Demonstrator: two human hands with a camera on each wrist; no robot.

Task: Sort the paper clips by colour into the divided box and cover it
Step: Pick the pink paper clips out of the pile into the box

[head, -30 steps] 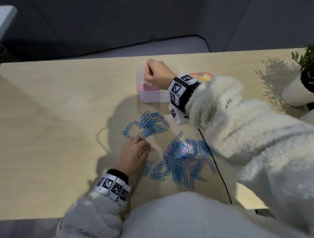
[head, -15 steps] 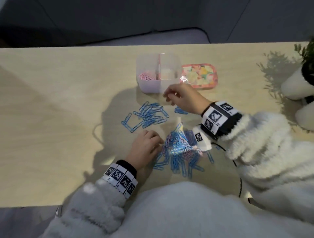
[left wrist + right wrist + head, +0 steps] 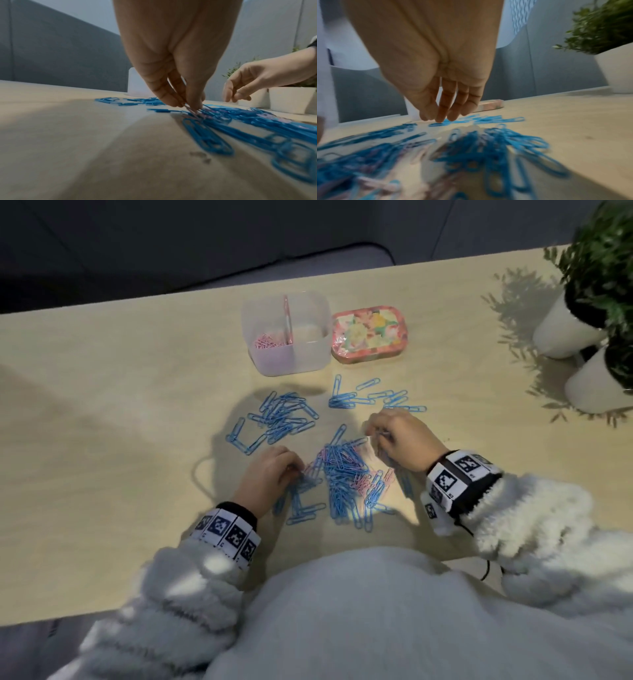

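Note:
A clear divided box point(image 3: 286, 361) stands at the back of the table, with pink clips point(image 3: 265, 341) in its left compartment; the right one looks empty. Its floral lid point(image 3: 368, 332) lies just to the right. A mixed pile of blue and pink clips point(image 3: 342, 477) lies near me. My left hand point(image 3: 298, 470) is at the pile's left edge; in the left wrist view that left hand point(image 3: 187, 106) pinches a pink clip point(image 3: 193, 112). My right hand point(image 3: 373, 429) hovers at the pile's far right, and in the right wrist view the right hand point(image 3: 440, 119) points straight fingers down and holds nothing.
Two sorted groups of blue clips lie between pile and box: a left group point(image 3: 279, 417) and a right group point(image 3: 373, 398). Two white plant pots point(image 3: 565, 333) stand at the table's right edge. The wooden table point(image 3: 102, 405) stretches bare to the left.
My right hand has come back from over the box to the right side of the mixed pile. My left hand has shifted right into the pile's left edge.

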